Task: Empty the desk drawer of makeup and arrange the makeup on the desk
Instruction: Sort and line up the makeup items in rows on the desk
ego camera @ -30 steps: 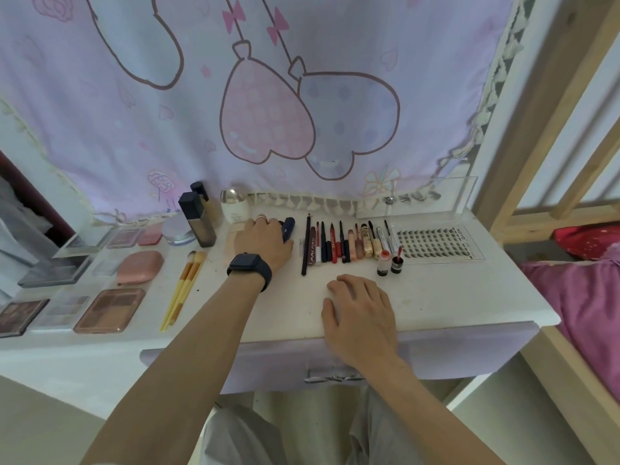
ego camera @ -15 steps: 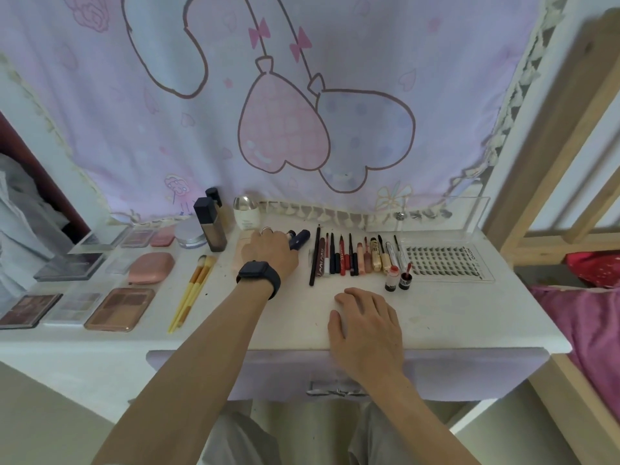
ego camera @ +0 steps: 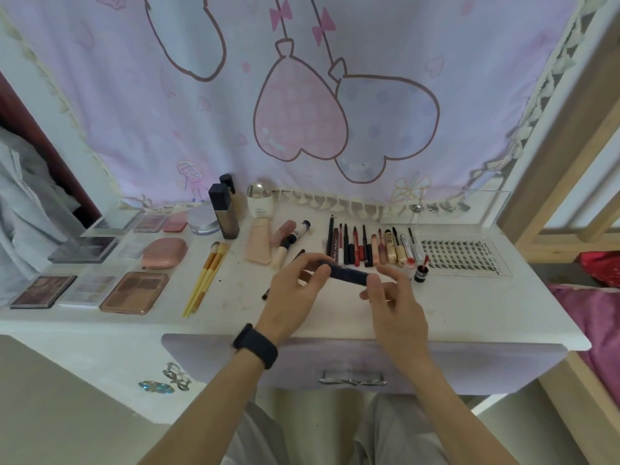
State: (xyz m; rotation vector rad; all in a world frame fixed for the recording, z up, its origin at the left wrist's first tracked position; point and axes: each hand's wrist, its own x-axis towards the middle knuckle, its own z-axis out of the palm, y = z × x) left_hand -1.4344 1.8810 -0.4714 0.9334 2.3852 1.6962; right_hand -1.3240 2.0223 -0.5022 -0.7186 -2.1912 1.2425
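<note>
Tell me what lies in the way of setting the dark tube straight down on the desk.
A thin black pencil lies slanted on the desk under the left hand, which with the right hand pinches the dark tube. The row of liners lies just behind. Nothing else visible blocks it.

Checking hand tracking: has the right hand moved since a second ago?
Yes. The right hand lifted off the desk edge above the drawer handle, toward the pencil row, and now pinches the dark tube.

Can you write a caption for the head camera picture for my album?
Left hand and right hand hold a dark tube over the makeup-covered desk.
</note>
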